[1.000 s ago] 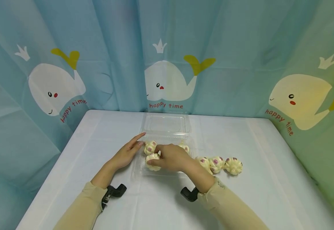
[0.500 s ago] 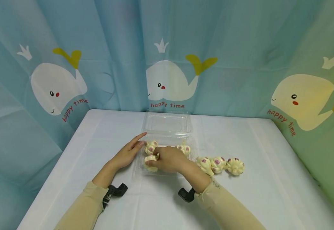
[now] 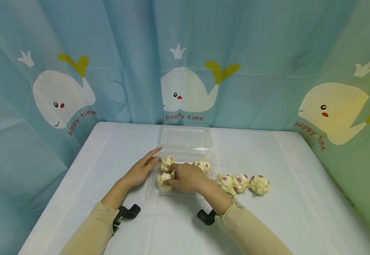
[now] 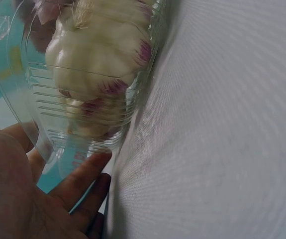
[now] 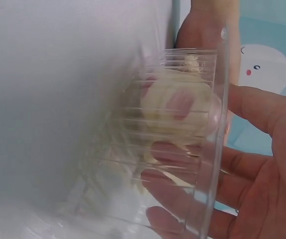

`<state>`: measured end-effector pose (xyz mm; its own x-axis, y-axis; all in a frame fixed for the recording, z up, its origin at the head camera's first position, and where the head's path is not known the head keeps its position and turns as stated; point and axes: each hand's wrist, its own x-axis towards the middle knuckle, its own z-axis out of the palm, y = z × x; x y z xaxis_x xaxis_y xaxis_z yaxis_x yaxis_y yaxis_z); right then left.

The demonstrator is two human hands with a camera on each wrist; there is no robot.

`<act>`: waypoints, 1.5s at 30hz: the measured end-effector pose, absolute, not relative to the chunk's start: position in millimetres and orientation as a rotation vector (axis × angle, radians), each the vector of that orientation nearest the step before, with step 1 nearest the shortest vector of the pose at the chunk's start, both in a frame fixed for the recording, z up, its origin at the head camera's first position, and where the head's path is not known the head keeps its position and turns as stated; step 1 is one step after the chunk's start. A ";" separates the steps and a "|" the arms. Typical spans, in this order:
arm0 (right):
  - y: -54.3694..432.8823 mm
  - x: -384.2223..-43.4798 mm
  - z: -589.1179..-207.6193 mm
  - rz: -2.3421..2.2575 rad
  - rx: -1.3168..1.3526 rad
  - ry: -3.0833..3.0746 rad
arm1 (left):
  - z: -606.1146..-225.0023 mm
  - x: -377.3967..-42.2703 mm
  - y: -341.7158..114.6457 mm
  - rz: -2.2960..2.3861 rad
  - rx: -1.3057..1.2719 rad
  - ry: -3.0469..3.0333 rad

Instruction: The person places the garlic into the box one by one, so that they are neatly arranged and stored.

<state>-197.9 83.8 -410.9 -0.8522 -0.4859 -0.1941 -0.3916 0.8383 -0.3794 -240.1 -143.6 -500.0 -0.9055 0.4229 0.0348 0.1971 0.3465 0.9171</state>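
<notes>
A clear plastic clamshell box [image 3: 181,193] lies with its lid [image 3: 183,137] folded back. My right hand [image 3: 188,177] reaches into the box and holds a garlic bulb [image 3: 163,181] at the front left, thumb on the near side and fingers beside it. In the right wrist view that bulb [image 5: 175,107] shows through the ribbed wall. Behind it sits another garlic bulb [image 3: 166,163], and a third garlic bulb [image 3: 203,165] is at the back right. My left hand [image 3: 140,171], fingers extended, rests against the box's left side; its fingertips [image 4: 100,158] are right at the wall.
Three more garlic bulbs [image 3: 240,182] lie in a row on the white tablecloth [image 3: 287,212], to the right of the box. A blue curtain [image 3: 134,63] with whale prints hangs behind and at both sides of the table.
The garlic bulb in my right hand has shifted slightly left and turned, so its stem now points toward the hand. The right hand has drawn slightly left; the left hand stays in place.
</notes>
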 end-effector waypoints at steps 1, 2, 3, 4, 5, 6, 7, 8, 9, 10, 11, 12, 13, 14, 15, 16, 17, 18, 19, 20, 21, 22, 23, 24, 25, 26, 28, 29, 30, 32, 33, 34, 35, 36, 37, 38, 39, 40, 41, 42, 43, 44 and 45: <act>84.2 -197.5 -410.2 -0.484 -0.667 2.735 | -499.8 -239.7 -143.7 1.590 0.559 2.398; 84.7 -197.1 -409.3 -0.490 -0.666 2.735 | -499.5 -239.3 -143.7 1.592 0.557 2.396; 85.3 -196.8 -408.6 -0.493 -0.665 2.735 | -499.3 -239.0 -143.6 1.593 0.553 2.394; 86.1 -196.5 -407.7 -0.495 -0.663 2.734 | -499.2 -238.6 -143.5 1.592 0.550 2.392; 86.9 -196.1 -406.7 -0.498 -0.662 2.734 | -499.0 -238.2 -143.4 1.591 0.544 2.392; 87.8 -195.8 -405.8 -0.506 -0.664 2.734 | -499.0 -238.0 -143.4 1.591 0.546 2.389; 88.8 -195.7 -405.1 -0.508 -0.663 2.736 | -499.0 -237.9 -143.3 1.589 0.546 2.391; 89.8 -195.7 -404.3 -0.514 -0.665 2.737 | -498.9 -237.7 -143.2 1.588 0.546 2.391; 90.9 -195.7 -403.6 -0.525 -0.664 2.733 | -498.9 -237.6 -143.2 1.585 0.547 2.394; 92.1 -195.9 -402.8 -0.537 -0.667 2.731 | -498.8 -237.6 -143.2 1.585 0.547 2.394; 93.2 -196.0 -401.6 -0.549 -0.665 2.730 | -498.5 -237.5 -143.3 1.586 0.547 2.396; 94.4 -196.2 -400.6 -0.561 -0.660 2.729 | -498.4 -237.5 -143.3 1.585 0.547 2.399; 95.7 -196.4 -399.7 -0.567 -0.653 2.730 | -498.1 -237.5 -143.2 1.584 0.544 2.401; 97.0 -196.5 -398.4 -0.578 -0.649 2.729 | -497.9 -237.5 -143.0 1.584 0.543 2.399; 98.4 -196.7 -397.5 -0.586 -0.645 2.730 | -497.9 -237.6 -143.0 1.583 0.542 2.400; 99.2 -197.3 -396.7 -0.590 -0.645 2.736 | -498.1 -237.5 -143.5 1.584 0.536 2.400; 100.0 -197.6 -396.0 -0.595 -0.643 2.742 | -498.5 -237.6 -144.0 1.581 0.532 2.404; 100.9 -198.2 -395.8 -0.602 -0.647 2.747 | -498.9 -237.7 -144.4 1.580 0.529 2.406; 101.9 -198.4 -395.2 -0.610 -0.651 2.753 | -499.4 -237.8 -144.7 1.581 0.527 2.408; 103.0 -198.6 -394.7 -0.625 -0.656 2.756 | -500.0 -237.8 -145.2 1.579 0.527 2.412; 104.3 -198.7 -394.2 -0.637 -0.664 2.762 | -500.5 -237.7 -145.5 1.578 0.523 2.418; 105.6 -198.8 -393.5 -0.652 -0.671 2.767 | -500.9 -237.8 -145.8 1.581 0.519 2.421; 107.2 -199.0 -392.8 -0.669 -0.680 2.771 | -501.3 -237.8 -146.0 1.585 0.514 2.423; 109.1 -198.9 -391.8 -0.690 -0.684 2.773 | -501.5 -237.8 -146.2 1.590 0.510 2.423; 111.2 -198.6 -390.6 -0.712 -0.686 2.777 | -501.3 -237.8 -146.0 1.593 0.511 2.418; 113.7 -198.3 -390.0 -0.734 -0.686 2.781 | -501.4 -237.9 -145.9 1.592 0.514 2.416; 119.1 -197.7 -388.6 -0.780 -0.683 2.788 | -500.9 -238.3 -145.2 1.597 0.515 2.404; 122.0 -197.2 -387.7 -0.802 -0.679 2.789 | -500.1 -238.3 -144.9 1.600 0.518 2.396; 125.1 -196.7 -387.3 -0.825 -0.676 2.790 | -499.3 -238.4 -144.6 1.601 0.521 2.391; 131.5 -195.8 -387.5 -0.864 -0.676 2.797 | -499.1 -238.5 -143.8 1.600 0.524 2.388; 134.5 -195.5 -387.4 -0.883 -0.682 2.797 | -498.6 -238.2 -143.5 1.602 0.523 2.387; 137.4 -195.2 -387.3 -0.902 -0.683 2.797 | -498.1 -238.0 -143.3 1.603 0.523 2.389; 140.1 -194.8 -387.0 -0.920 -0.683 2.799 | -498.2 -237.9 -143.3 1.603 0.527 2.391; 143.0 -194.5 -387.1 -0.936 -0.685 2.800 | -498.7 -237.9 -143.4 1.600 0.531 2.396; 145.8 -193.8 -386.8 -0.952 -0.684 2.800 | -499.0 -238.0 -143.4 1.595 0.536 2.401; 148.5 -193.2 -386.5 -0.969 -0.680 2.796 | -499.1 -237.8 -143.5 1.594 0.537 2.402; 151.2 -192.6 -386.1 -0.988 -0.673 2.793 | -498.7 -237.5 -143.4 1.592 0.539 2.402; 154.0 -192.0 -385.6 -1.005 -0.662 2.789 | -498.7 -237.4 -143.4 1.592 0.539 2.402; 156.8 -191.4 -385.0 -1.022 -0.652 2.785 | -498.7 -237.4 -143.4 1.591 0.538 2.404; 159.7 -191.1 -384.6 -1.035 -0.644 2.782 | -498.2 -237.1 -143.3 1.593 0.535 2.403; 162.4 -190.9 -383.8 -1.049 -0.636 2.778 | -498.0 -237.2 -143.3 1.592 0.534 2.405; 165.2 -191.0 -383.3 -1.062 -0.628 2.778 | -497.7 -237.2 -143.2 1.592 0.531 2.406; 168.1 -191.2 -382.9 -1.072 -0.618 2.781 | -497.7 -237.5 -143.1 1.589 0.531 2.410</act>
